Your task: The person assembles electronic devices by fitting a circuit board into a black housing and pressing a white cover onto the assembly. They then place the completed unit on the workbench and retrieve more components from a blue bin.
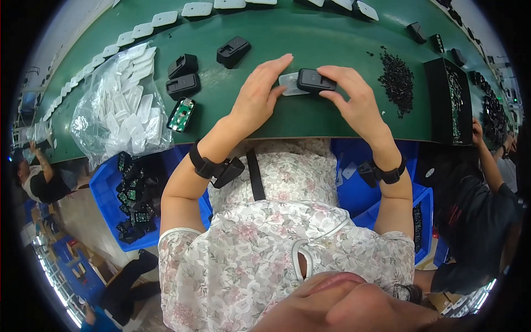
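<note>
Pinching the black case (316, 81) by its right end, probably for steadiness, my right hand (353, 91) has it at the pale plate (290, 84) on the green table (315, 119); my left hand (257, 88) curves open beside them, contact unclear. Tiny black parts (396, 83) lie rightward, seemingly for easy reach.

At the green table (323, 119), the right hand (357, 93) grips a black casing (315, 81); the left hand (257, 93) curves beside a pale plate (291, 84).
</note>
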Tool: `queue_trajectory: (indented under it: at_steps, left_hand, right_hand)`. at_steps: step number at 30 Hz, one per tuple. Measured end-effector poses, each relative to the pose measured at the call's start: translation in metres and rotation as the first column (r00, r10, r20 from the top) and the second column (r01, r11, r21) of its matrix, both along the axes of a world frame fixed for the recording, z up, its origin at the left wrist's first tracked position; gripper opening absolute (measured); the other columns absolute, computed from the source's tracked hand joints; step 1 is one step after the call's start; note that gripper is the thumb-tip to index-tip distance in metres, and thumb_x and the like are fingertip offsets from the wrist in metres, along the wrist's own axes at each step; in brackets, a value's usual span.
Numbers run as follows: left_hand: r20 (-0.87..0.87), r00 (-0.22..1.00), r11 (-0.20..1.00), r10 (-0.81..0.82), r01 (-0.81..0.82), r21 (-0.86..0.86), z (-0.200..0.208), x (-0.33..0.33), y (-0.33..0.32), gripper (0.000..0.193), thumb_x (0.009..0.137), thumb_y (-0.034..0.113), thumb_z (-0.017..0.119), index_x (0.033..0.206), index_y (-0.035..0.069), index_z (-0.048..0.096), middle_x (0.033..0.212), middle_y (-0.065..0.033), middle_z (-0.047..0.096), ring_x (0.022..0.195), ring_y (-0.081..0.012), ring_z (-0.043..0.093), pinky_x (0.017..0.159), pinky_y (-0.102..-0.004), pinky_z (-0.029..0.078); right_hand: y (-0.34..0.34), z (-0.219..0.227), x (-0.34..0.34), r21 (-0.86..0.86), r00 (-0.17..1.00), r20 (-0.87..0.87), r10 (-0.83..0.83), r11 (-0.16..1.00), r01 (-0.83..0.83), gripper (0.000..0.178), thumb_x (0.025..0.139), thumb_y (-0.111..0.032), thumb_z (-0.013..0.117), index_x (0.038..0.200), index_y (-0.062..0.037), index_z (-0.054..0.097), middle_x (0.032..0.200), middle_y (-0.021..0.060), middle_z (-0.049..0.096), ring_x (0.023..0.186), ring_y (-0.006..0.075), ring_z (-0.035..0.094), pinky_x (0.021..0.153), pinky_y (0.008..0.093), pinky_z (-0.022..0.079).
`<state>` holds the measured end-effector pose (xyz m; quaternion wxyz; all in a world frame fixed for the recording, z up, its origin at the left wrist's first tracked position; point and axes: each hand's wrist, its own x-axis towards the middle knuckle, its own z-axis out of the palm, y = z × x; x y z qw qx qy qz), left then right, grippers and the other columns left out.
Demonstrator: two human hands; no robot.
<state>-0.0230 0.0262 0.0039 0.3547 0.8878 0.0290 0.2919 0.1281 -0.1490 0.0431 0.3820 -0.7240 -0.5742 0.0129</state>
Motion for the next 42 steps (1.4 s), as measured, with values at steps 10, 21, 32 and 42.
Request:
queue_trajectory:
  at_steps: [10, 21, 32, 42]
  left_hand:
    - [-0.142, 0.989, 0.97, 0.029, 0.007, 0.244, -0.006, -0.021, 0.003, 0.058, 0.074, -0.011, 0.048, 0.128, 0.007, 0.055, 0.137, -0.0073, 0.052, 0.126, -0.0264, 0.049, 0.099, -0.039, 0.041]
    - [-0.209, 0.972, 0.856, 0.11, 0.014, 0.517, 0.002, -0.022, 0.003, 0.053, 0.078, 0.002, 0.055, 0.131, 0.003, 0.052, 0.135, -0.0076, 0.053, 0.126, -0.0243, 0.049, 0.098, -0.0374, 0.042]
    - [-0.125, 0.969, 0.804, 0.215, -0.103, 0.586, 0.004, 0.0, -0.014, 0.056, 0.072, 0.02, 0.072, 0.119, -0.004, 0.054, 0.116, -0.0152, 0.06, 0.101, -0.0258, 0.058, 0.085, -0.0357, 0.047]
    - [-0.133, 0.991, 0.86, 0.017, -0.082, -0.504, 0.011, 0.073, -0.02, 0.03, 0.091, 0.027, 0.061, 0.097, -0.003, 0.066, 0.077, -0.0168, 0.066, 0.068, -0.0279, 0.065, 0.063, -0.0352, 0.05]
  right_hand:
    - [0.026, -0.005, 0.002, -0.135, 0.981, 0.007, 0.193, 0.972, -0.191, 0.039, 0.075, -0.001, 0.069, 0.114, -0.0044, 0.062, 0.113, 0.0116, 0.063, 0.103, 0.0289, 0.06, 0.089, 0.0364, 0.049]
    - [0.032, -0.012, -0.006, -0.139, 0.969, 0.192, 0.155, 0.982, -0.13, 0.04, 0.073, 0.002, 0.067, 0.113, -0.0058, 0.063, 0.11, 0.0075, 0.063, 0.098, 0.0262, 0.06, 0.08, 0.0343, 0.052]
    - [0.043, 0.0, 0.029, -0.261, 0.886, -0.45, 0.113, 0.932, -0.252, 0.038, 0.076, -0.006, 0.071, 0.113, -0.0033, 0.063, 0.103, 0.007, 0.066, 0.098, 0.017, 0.061, 0.086, 0.0296, 0.049]
    - [0.025, -0.013, 0.036, 0.195, 0.449, -0.886, 0.111, 0.97, 0.143, 0.043, 0.091, -0.013, 0.064, 0.129, -0.0016, 0.048, 0.119, 0.0071, 0.058, 0.109, 0.0136, 0.053, 0.097, 0.0277, 0.04]
